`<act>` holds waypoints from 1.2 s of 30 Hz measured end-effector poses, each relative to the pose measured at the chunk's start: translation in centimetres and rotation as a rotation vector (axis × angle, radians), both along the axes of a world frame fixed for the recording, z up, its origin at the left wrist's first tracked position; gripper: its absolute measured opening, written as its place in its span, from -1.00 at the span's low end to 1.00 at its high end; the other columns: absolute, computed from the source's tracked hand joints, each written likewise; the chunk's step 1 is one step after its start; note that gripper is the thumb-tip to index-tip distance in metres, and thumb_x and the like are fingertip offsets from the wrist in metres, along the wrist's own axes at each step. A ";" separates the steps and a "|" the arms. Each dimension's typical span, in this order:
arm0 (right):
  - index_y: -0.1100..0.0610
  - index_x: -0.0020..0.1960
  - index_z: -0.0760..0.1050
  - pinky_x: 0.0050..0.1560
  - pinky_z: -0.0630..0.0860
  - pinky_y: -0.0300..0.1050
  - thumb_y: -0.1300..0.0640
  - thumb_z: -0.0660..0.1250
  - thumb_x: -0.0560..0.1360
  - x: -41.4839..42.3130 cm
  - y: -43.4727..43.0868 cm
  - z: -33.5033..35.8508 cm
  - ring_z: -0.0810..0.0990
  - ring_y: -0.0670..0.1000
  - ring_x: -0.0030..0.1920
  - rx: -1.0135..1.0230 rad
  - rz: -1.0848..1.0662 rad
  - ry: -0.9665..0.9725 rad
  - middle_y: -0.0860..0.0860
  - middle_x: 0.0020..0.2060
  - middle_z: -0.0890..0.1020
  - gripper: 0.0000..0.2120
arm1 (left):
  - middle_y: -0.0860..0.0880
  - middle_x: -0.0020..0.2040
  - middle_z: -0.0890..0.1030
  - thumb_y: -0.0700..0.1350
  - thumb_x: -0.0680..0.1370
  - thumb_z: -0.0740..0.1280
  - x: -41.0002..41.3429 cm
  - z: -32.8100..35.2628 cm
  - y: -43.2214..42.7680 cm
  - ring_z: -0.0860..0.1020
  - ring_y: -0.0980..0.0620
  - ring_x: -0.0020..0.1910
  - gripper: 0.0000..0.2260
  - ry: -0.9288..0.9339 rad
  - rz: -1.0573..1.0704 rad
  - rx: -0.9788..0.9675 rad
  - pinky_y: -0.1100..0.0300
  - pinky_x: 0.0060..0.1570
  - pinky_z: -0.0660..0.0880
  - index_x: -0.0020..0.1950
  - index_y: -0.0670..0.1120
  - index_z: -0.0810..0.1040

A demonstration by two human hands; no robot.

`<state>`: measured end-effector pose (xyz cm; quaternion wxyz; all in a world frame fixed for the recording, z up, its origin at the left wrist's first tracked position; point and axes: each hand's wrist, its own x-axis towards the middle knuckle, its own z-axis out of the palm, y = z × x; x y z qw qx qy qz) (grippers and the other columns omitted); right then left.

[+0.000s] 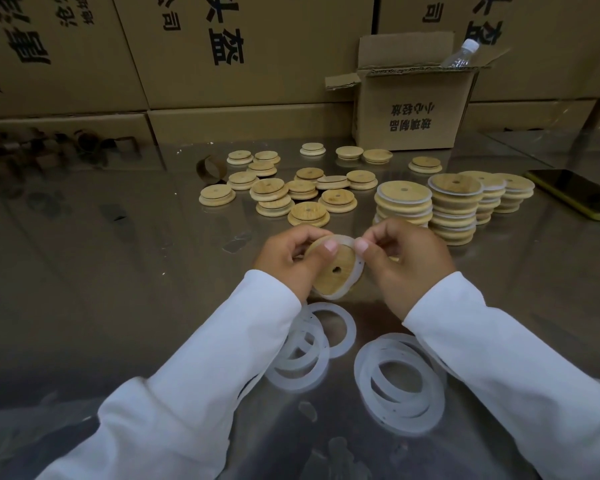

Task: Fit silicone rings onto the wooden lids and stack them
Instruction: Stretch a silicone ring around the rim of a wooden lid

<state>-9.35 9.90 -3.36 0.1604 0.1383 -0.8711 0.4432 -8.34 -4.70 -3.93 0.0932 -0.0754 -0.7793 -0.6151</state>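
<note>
1. Lid (336, 271), wooden, centre hole. Head view: held tilted above the table, in front of the stacks, between both hands.
2. Silicone ring (359, 269), translucent white. Lies round the Lid's rim; how fully it is seated cannot be told.
3. Left hand (288, 261). Fingers curled behind the Lid, thumb pressed on its face near the upper edge; grips the Lid.
4. Right hand (409, 265). Thumb and curled fingers pinch the Silicone ring at the Lid's upper right edge.
5. Loose rings (399, 379). Two overlapping heaps flat on the table, just below the hands; one partly under the left sleeve.
6. Ringed stacks (454, 209). Four, side by side, behind the Right hand.
7. Bare lids (309, 188). Scattered, some in low piles, left of the Ringed stacks.
8. Table (118, 254), reflective.
9. Open carton (409, 109), back right, a plastic bottle (461, 53) standing out of it.
10. Phone (575, 192), dark, yellow-edged, at the right edge.
11. Cardboard tube (210, 169), left of the Bare lids.
</note>
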 end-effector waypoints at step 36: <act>-0.03 -0.19 0.47 -0.28 0.29 -0.57 0.13 0.32 0.47 0.3 0.0 0.3 0.43 -0.25 -0.20 -0.034 -0.117 0.103 -0.12 -0.16 0.50 -0.91 | -0.06 -0.17 0.61 -0.20 0.47 0.36 -0.2 0.1 -0.4 0.58 0.06 -0.28 -0.91 0.031 -0.039 0.110 0.30 -0.39 0.52 -0.13 -0.02 0.51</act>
